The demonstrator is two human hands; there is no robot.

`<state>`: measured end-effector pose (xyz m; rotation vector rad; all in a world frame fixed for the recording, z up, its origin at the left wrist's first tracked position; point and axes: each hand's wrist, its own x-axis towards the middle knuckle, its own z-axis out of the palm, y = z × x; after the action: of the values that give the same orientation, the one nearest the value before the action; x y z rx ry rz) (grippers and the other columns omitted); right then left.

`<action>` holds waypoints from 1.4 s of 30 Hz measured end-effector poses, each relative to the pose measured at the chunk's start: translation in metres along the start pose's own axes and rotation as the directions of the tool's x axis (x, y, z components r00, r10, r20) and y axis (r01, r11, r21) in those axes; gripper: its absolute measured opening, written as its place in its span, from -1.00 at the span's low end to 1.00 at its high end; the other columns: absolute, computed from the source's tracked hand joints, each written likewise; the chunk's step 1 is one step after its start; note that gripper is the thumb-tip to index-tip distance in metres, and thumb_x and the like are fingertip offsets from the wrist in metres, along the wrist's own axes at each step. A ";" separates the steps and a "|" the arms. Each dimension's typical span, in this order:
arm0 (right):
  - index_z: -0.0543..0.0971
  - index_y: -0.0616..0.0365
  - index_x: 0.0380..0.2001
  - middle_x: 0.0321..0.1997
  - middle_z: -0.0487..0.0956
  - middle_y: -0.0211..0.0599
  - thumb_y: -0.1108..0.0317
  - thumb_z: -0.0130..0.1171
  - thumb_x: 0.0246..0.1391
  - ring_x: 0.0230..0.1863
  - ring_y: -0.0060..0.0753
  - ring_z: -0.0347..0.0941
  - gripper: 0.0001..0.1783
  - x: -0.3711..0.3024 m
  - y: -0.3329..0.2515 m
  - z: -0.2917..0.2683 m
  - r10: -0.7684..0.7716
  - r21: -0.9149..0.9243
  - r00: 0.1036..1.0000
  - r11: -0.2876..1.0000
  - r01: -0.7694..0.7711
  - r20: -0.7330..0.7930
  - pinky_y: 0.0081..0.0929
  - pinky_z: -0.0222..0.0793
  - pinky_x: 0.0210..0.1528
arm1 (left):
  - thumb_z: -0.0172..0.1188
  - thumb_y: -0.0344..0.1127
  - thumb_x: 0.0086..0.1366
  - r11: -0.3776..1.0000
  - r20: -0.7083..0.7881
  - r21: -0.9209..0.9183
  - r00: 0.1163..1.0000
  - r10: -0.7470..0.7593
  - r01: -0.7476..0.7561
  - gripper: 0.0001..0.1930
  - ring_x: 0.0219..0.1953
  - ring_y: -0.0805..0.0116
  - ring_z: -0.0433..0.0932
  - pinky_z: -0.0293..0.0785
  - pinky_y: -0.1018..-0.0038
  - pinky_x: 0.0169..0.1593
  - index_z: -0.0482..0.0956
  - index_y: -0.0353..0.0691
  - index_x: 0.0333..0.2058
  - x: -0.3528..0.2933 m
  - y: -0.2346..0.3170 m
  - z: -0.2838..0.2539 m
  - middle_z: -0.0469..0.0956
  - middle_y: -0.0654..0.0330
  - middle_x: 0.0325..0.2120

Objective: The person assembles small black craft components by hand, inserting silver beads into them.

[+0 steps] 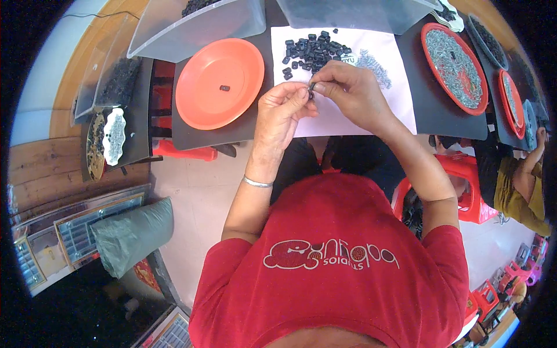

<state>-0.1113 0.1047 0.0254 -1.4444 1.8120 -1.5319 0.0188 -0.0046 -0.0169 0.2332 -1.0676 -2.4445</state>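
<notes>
Dark counter point(426, 104), pale sheet point(371, 116) on it. Both left hand point(281, 105) and right hand point(354, 95) have fingers point(297, 100) clamped on small black piece point(311, 91), near side of black pile point(316, 49) (lone piece point(224, 88) in orange plate point(217, 64), left). Probably mid-fitting; next calls for steady pinch.

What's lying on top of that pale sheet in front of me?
On the pale sheet lie a pile of small black pieces and a spread of small silvery bits. Anything beneath your left hand and right hand is covered.
</notes>
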 end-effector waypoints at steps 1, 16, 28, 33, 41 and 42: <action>0.57 0.25 -0.41 -0.46 0.55 -0.32 0.45 0.15 -0.01 -0.44 -0.66 0.40 -0.90 0.000 -0.001 0.001 -0.011 0.016 1.000 1.000 0.011 -0.002 -0.63 0.32 -0.39 | 0.13 -0.43 0.18 1.000 -0.001 -0.001 1.000 0.000 0.000 -0.86 -0.45 0.36 0.54 0.55 0.52 -0.39 0.53 -0.33 -0.29 0.000 0.000 0.001 0.54 0.11 -0.46; 0.56 0.31 -0.46 -0.60 0.53 -0.32 0.34 0.13 -0.01 -0.53 -0.62 0.39 -0.79 0.000 -0.005 -0.004 0.193 0.067 0.975 0.977 -0.201 0.105 -0.60 0.31 -0.46 | 0.10 -0.60 0.15 0.890 -0.079 0.349 0.937 0.341 -0.294 -0.91 -0.45 0.37 0.57 0.59 0.49 -0.34 0.49 -0.40 -0.34 -0.001 -0.011 0.016 0.53 0.09 -0.45; 0.54 0.32 -0.40 -0.52 0.54 -0.36 0.41 0.10 0.00 -0.47 -0.65 0.41 -0.83 -0.004 0.004 0.006 0.180 0.197 0.982 0.962 -0.187 0.051 -0.63 0.35 -0.40 | 0.11 -0.52 0.17 0.963 -0.156 0.117 0.954 0.258 -0.241 -0.92 -0.46 0.35 0.58 0.59 0.47 -0.37 0.50 -0.35 -0.33 0.000 -0.010 0.007 0.54 0.13 -0.48; 0.53 0.28 -0.39 -0.51 0.53 -0.38 0.39 0.09 0.02 -0.50 -0.63 0.40 -0.84 -0.003 0.002 0.004 0.223 0.350 0.972 0.906 -0.236 0.078 -0.62 0.36 -0.44 | 0.11 -0.50 0.18 0.974 -0.133 0.026 0.965 0.228 -0.226 -0.91 -0.45 0.36 0.57 0.58 0.46 -0.35 0.50 -0.32 -0.31 0.000 -0.008 0.005 0.54 0.13 -0.46; 0.44 0.21 -0.44 -0.45 0.50 -0.26 0.37 0.00 -0.02 -0.55 -0.60 0.32 -0.87 0.003 -0.004 -0.002 0.433 0.784 0.848 0.392 -0.482 0.305 -0.71 0.12 -0.67 | 0.12 -0.43 0.19 0.976 -0.056 -0.191 0.994 0.097 -0.106 -0.89 -0.39 0.39 0.49 0.52 0.53 -0.34 0.51 -0.28 -0.30 0.000 0.000 -0.005 0.50 0.17 -0.40; 0.44 0.21 -0.44 -0.45 0.50 -0.26 0.37 0.00 -0.02 -0.55 -0.60 0.32 -0.87 0.004 -0.005 -0.002 0.432 0.784 0.849 0.391 -0.482 0.306 -0.71 0.12 -0.67 | 0.12 -0.41 0.19 0.972 -0.047 -0.218 0.996 0.080 -0.088 -0.88 -0.39 0.39 0.47 0.51 0.55 -0.35 0.52 -0.28 -0.30 0.000 0.001 -0.006 0.49 0.18 -0.40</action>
<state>-0.1121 0.1026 0.0313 -0.4200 0.9671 -1.6408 0.0206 -0.0091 -0.0204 0.1583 -0.7667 -2.4468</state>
